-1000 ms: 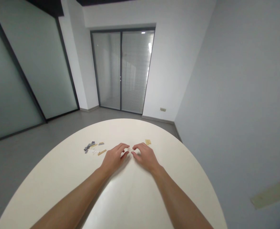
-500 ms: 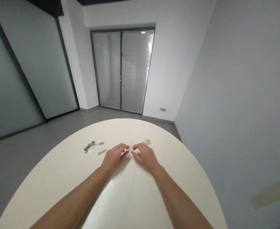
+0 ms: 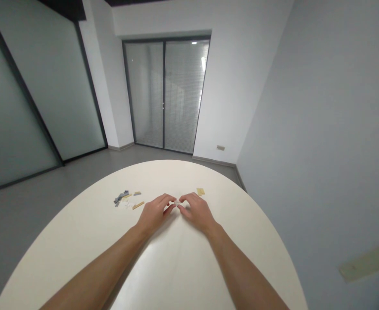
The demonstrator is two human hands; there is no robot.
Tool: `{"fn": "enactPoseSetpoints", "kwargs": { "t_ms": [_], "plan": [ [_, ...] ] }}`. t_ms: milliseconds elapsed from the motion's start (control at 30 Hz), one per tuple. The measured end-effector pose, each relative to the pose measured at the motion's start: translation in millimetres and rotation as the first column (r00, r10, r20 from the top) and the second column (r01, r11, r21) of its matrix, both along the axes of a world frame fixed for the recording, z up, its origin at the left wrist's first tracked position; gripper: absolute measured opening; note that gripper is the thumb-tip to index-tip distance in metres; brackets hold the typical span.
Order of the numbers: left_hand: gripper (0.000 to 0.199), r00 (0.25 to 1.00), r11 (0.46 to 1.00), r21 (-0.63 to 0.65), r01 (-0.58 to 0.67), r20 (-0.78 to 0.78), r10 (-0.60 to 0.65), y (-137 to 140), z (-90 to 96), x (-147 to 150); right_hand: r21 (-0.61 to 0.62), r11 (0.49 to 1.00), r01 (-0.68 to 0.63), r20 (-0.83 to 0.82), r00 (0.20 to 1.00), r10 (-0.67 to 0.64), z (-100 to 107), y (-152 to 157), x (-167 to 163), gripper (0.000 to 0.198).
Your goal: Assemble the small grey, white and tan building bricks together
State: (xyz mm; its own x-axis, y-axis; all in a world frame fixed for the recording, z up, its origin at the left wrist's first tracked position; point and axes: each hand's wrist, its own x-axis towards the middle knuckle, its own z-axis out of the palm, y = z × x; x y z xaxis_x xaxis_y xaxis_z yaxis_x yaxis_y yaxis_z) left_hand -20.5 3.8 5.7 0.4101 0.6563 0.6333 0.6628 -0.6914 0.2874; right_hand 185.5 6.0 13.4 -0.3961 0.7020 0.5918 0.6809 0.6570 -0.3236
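Between my two hands is a small whitish, partly clear piece (image 3: pixel 177 203), too small to name more closely. My left hand (image 3: pixel 156 212) pinches its left side between thumb and fingers. On its right side, my right hand (image 3: pixel 196 209) pinches it in the same way. Both hands rest low over the white round table (image 3: pixel 163 275). Just left of my left hand lies a tan strip (image 3: pixel 138 206), with small white pieces (image 3: pixel 127 205) beside it. Beyond my right hand lies a flat yellow piece (image 3: pixel 200 191).
A loose pile of grey pieces (image 3: pixel 121 196) lies on the left part of the table, near a small grey and tan strip (image 3: pixel 137 193). A grey wall (image 3: pixel 331 129) stands to the right, and a glass door (image 3: pixel 165 94) is behind the table.
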Motion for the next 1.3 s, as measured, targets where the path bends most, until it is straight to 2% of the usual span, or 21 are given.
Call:
{"fn": "enactPoseSetpoints", "kwargs": {
  "t_ms": [1033, 1300],
  "plan": [
    [0.018, 0.995, 0.995, -0.026, 0.091, 0.032, -0.09, -4.9, 6.2, 3.0, 0.004, 1.0, -0.014, 0.002, 1.0, 0.014, -0.4, 0.1, -0.5, 0.015],
    [0.016, 0.999, 1.0, 0.011, 0.026, 0.033, -0.027, -3.5, 4.5, 2.2, 0.025, 1.0, 0.015, 0.001, 1.0, -0.015, 1.1, -1.6, -1.1, 0.01]
  ]
}}
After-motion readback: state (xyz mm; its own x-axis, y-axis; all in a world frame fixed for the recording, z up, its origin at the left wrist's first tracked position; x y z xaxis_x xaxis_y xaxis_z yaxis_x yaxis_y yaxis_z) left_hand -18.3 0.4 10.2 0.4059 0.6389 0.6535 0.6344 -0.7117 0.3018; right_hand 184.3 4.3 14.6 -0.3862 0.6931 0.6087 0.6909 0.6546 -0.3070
